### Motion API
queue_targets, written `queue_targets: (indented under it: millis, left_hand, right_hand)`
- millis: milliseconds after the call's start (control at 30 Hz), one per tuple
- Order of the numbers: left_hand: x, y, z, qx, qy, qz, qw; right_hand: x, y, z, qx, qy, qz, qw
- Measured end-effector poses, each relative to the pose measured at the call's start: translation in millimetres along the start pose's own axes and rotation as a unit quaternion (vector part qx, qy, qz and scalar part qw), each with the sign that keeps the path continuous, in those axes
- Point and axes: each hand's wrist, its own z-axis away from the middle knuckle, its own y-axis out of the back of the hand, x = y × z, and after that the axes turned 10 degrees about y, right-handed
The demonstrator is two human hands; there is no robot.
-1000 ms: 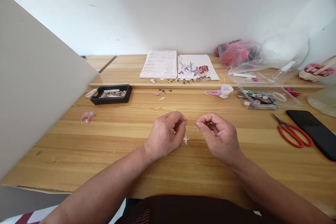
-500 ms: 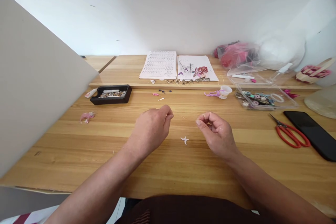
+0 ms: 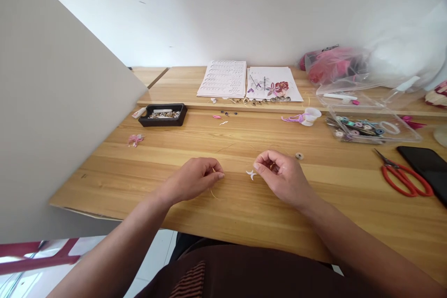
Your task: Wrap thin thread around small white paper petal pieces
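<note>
The left hand [image 3: 193, 178] pinched a fine golden thread [image 3: 213, 193]; the right hand [image 3: 284, 174] was closed, on what I couldn't tell; the flat white, curved-pointed cutout [image 3: 251, 175] seemed shaped, unattached.

We look forward and down from one camera on the head, our left hand [image 3: 195, 177] and right hand [image 3: 284, 176] at close range, the bench [image 3: 251, 214] spreading beneath and the wall [image 3: 223, 14] rising beyond.

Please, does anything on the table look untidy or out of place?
Perhaps the pink bundle: it lies crumpled in front of the black tray, not inside it, and apart from the left hand and white piece.
</note>
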Motion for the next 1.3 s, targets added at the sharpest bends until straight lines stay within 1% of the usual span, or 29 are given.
queue_targets:
  millis: [67,200,300,367,433,500,567,667,767,900,1033,1300]
  left_hand:
    - [-1,-0.4,2,0.044,-0.011,-0.051,0.998]
    - [2,5.2,1,0.081,-0.027,-0.088,0.992]
    - [3,10.7,-4,0.114,-0.025,-0.079,0.99]
    - [6,11.8,-9,0.13,-0.022,-0.026,0.991]
    - [13,9.5,-15,0.112,-0.029,0.074,0.99]
    - [25,3.8,-22,0.046,-0.041,0.181,0.982]
    - [36,-4.3,-30,-0.002,-0.047,0.234,0.971]
    - [46,-16.9,-41,0.001,-0.026,0.285,0.958]
    - [43,-25.3,-47,-0.027,-0.004,0.303,0.953]
    - [32,-30.7,-49,-0.068,0.006,0.291,0.954]
    - [28,-33.9,-51,-0.075,0.026,0.271,0.959]
    - [23,-31.9,-54,-0.113,0.021,0.259,0.959]
  right_hand:
    - [0,-3,1,-0.012,-0.003,0.017,1.0]
    - [4,-7,2,-0.028,-0.005,0.037,0.999]
    - [6,-9,2,-0.03,-0.003,0.034,0.999]
    - [8,-9,3,-0.032,-0.004,0.028,0.999]
    - [9,-10,3,-0.034,-0.004,0.023,0.999]
    - [10,-9,3,-0.034,-0.003,0.018,0.999]
    - [9,-9,2,-0.032,-0.004,0.012,0.999]
    - [8,-8,0,-0.025,-0.008,0.006,1.0]
    - [7,-7,-1,-0.018,-0.001,0.008,1.0]
    - [7,-7,0,-0.003,0.018,0.018,1.0]
    - [8,-7,1,0.006,0.026,0.027,0.999]
    - [10,-7,0,0.007,0.019,0.027,0.999]
